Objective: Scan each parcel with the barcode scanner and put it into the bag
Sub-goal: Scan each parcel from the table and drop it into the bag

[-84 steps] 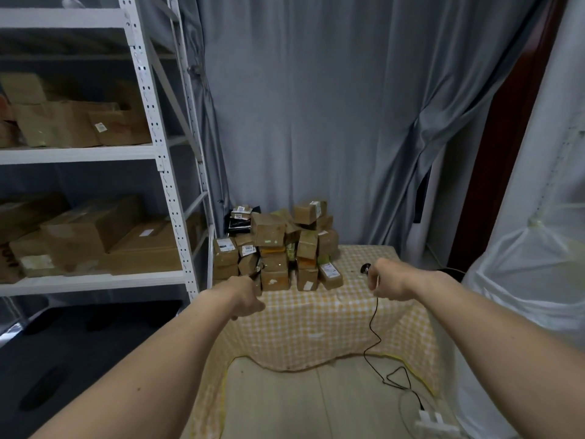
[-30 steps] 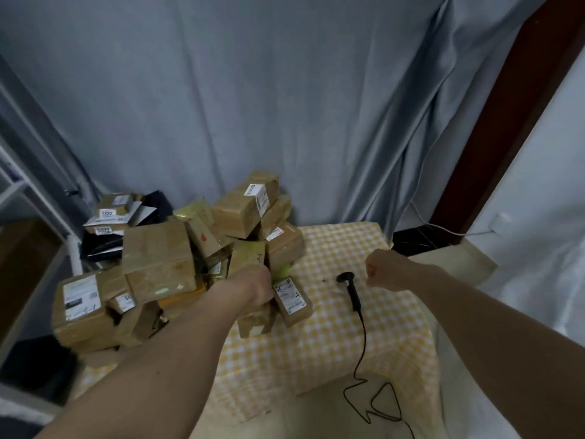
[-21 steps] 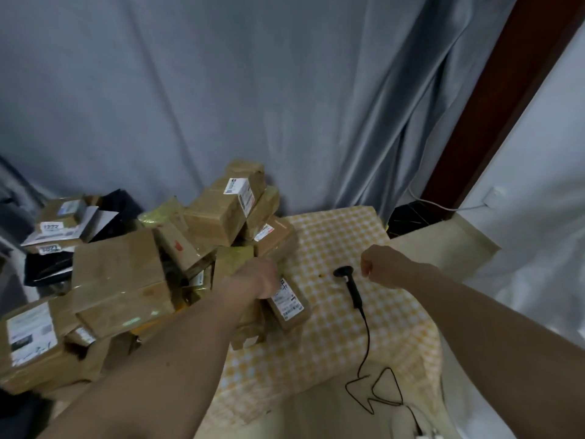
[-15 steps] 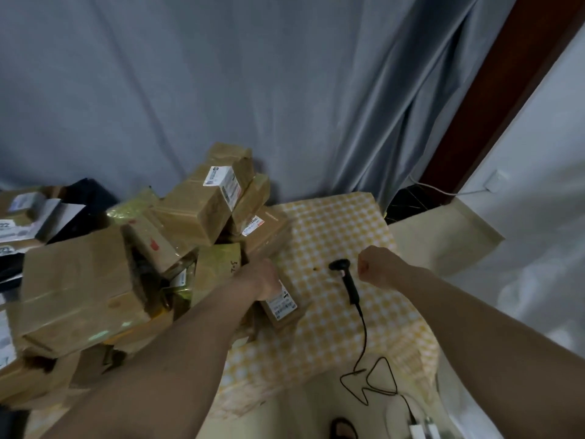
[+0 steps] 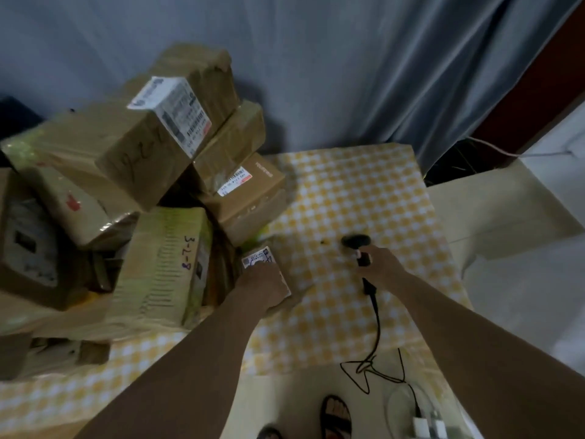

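From the head view, the left hand (image 5: 264,288) curls over a small labelled parcel (image 5: 269,270) at the foot of the parcel pile (image 5: 152,191) on the yellow checked tablecloth (image 5: 357,198). The right hand (image 5: 381,264) grips the black barcode scanner (image 5: 357,245), its cable (image 5: 376,327) trailing off the table's edge. I can't see any bag.

Both arms reach forward, left hand (image 5: 264,288) and right hand (image 5: 381,264) each curled in a grip.
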Demonstrator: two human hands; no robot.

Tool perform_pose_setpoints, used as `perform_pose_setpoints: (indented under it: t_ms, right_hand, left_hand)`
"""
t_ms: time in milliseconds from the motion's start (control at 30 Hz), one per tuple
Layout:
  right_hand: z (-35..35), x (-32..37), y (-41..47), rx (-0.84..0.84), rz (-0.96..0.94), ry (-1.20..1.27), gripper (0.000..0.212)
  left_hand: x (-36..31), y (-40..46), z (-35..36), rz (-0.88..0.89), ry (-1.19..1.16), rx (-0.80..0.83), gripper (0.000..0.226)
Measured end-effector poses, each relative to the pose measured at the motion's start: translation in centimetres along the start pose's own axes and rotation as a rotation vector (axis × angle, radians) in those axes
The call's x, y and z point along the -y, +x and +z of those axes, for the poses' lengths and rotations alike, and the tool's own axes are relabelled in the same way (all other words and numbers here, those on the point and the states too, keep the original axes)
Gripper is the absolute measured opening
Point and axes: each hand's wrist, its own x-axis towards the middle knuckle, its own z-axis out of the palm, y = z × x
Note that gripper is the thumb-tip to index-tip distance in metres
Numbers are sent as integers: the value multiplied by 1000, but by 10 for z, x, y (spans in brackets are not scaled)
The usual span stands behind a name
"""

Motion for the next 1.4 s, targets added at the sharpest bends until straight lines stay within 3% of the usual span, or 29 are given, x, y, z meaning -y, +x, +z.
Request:
perform_pose_setpoints:
  t_ms: [100, 200, 467, 600, 667, 800, 900, 1000, 1133, 1400]
  right_hand:
    - [21, -17, 32, 27, 72, 68, 78]
    - [38, -22, 49, -54, 143, 175, 90]
    - [62, -32, 84, -150, 221, 422, 60]
    - [62, -28, 86, -44, 267, 475, 18]
    - [66, -19, 82, 43, 276, 551, 10]
    - [79, 19, 66, 168, 132, 794, 21]
    - [90, 48, 57, 246, -5, 872, 28]
    - [102, 56, 57, 249, 8, 896, 38]
    - [110, 51, 50, 284, 26, 870, 53]
    - [57, 28, 2, 274, -54, 919, 50]
  left_hand:
    - [5, 19, 20, -65, -27, -30, 36]
    - [10, 26, 35, -190, -152, -75, 48]
    - [23, 31, 60, -429, -478, -158, 97]
    - [29, 36, 66, -495, -635, -125, 80]
    - [30, 37, 68, -523, -752, -102, 74]
    - [24, 42, 72, -554, -1043, -128, 74]
    - [22, 43, 73, -586, -1114, -148, 74]
    - [24, 46, 84, -549, -1183, -184, 75]
    - [16, 32, 85, -550, -1307, -172, 61]
    - [-19, -4, 41, -336, -1387, -189, 51]
